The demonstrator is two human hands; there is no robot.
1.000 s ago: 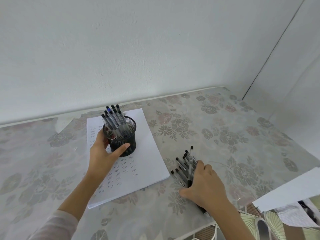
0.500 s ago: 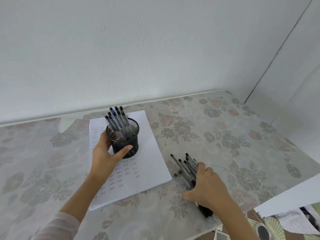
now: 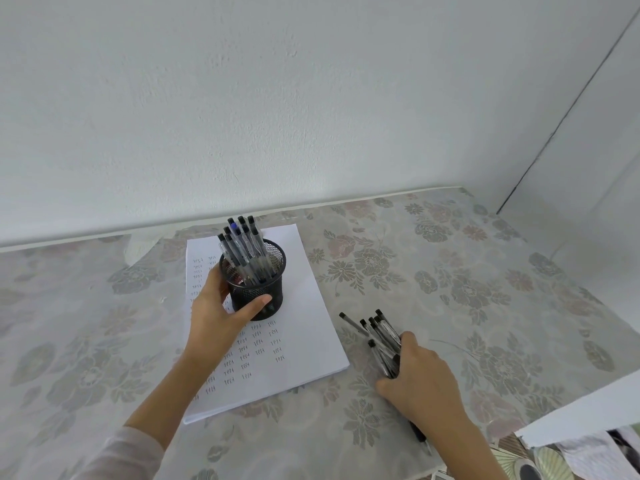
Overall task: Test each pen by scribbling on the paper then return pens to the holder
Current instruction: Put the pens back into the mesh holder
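Pens point(image 3: 242, 251) partly filled the mesh holder point(image 3: 258, 289) clasped by the left hand point(image 3: 221, 313) on scribbled paper point(image 3: 294, 341), while the right hand point(image 3: 422, 386) closed on a loose bundle point(image 3: 379, 336) awaiting return.

one holder point(image 3: 257, 286), roughly fourteen pens point(image 3: 380, 336), two hands point(image 3: 420, 382)

The left hand point(image 3: 216, 315) is cupped, thumb forward and fingers curled out of sight behind. The right hand point(image 3: 420, 382) lies palm down, fingers bent, forearm reaching in.
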